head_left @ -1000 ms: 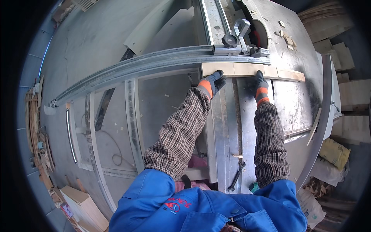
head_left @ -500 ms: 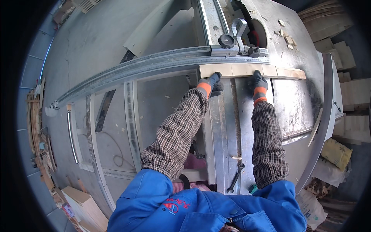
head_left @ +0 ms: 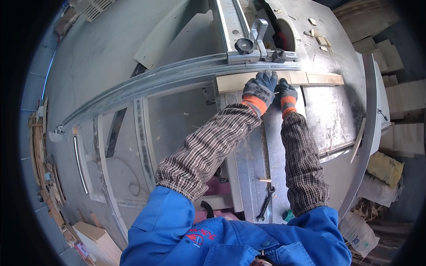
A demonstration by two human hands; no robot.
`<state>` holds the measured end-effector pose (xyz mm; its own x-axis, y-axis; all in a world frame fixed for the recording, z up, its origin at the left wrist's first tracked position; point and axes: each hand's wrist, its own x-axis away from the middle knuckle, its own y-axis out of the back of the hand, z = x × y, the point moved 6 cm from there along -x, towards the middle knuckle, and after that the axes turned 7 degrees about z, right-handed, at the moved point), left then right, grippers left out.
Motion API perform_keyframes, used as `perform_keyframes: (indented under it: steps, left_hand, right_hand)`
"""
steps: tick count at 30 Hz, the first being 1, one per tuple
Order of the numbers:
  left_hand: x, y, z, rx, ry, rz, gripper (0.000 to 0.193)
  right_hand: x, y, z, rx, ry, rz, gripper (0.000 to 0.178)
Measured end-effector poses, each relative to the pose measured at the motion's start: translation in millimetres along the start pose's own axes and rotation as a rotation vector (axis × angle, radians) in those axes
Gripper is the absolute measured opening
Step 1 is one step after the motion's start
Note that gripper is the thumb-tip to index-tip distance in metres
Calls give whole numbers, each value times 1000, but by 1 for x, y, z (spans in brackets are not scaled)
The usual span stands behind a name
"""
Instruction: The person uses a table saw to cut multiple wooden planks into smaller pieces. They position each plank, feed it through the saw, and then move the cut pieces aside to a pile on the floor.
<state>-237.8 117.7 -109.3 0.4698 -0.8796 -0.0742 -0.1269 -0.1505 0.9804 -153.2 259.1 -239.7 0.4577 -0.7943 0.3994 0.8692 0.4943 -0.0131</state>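
Observation:
Several pale wooden strips [head_left: 230, 83] lie side by side in a row against the silver metal fence [head_left: 186, 74]. A strip [head_left: 325, 79] forms the right end of the row. My left hand [head_left: 260, 90], in a grey glove with an orange cuff, is closed over the middle of the row, its fingertips on the wood. Close beside it, my gloved right hand [head_left: 287, 94] is closed at the row's near edge. A thin pale sliver shows between the hands. What lies under the fingers is mostly hidden.
A clamp block with a black knob [head_left: 244, 45] and metal handle sits on the fence. An open-ended wrench [head_left: 266, 204] lies on the metal bed near my body. Wood offcuts [head_left: 321, 41] lie at the far right. A long metal rail [head_left: 364, 128] runs down the right side.
My left hand has moved right from the row's left end to its middle, beside my right hand. My right hand has shifted slightly left. The whole view has shifted a little.

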Motion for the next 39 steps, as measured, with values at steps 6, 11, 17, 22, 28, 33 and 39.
perform_keyframes:
  steps: [6, 11, 17, 22, 28, 33, 39]
  left_hand:
    - [-51, -58, -2, -159, 52, 139, 57]
    - [-66, -63, -17, -325, 70, -13, 47]
    - [-73, -66, -14, -328, -18, 11, 45]
    - [-74, -58, -23, -421, -135, -16, 56]
    - [-77, -49, -16, -510, -144, 237, 70]
    - [-91, -37, -34, -435, -90, 436, 71]
    - [-119, -48, -33, -311, -65, 444, 64]
  right_hand:
    - [14, -14, 8, -134, -19, 18, 35]
    - [-2, -6, -3, -235, 215, 13, 21]
    - [-13, -3, -14, -72, 200, -30, 30]
    - [-23, 14, -15, 123, 91, -39, 38]
    - [6, -14, 15, 351, 55, -35, 47]
    - [-13, -3, 1, 485, -55, -29, 54]
    - [4, -14, 34, 1009, 106, 218, 46]
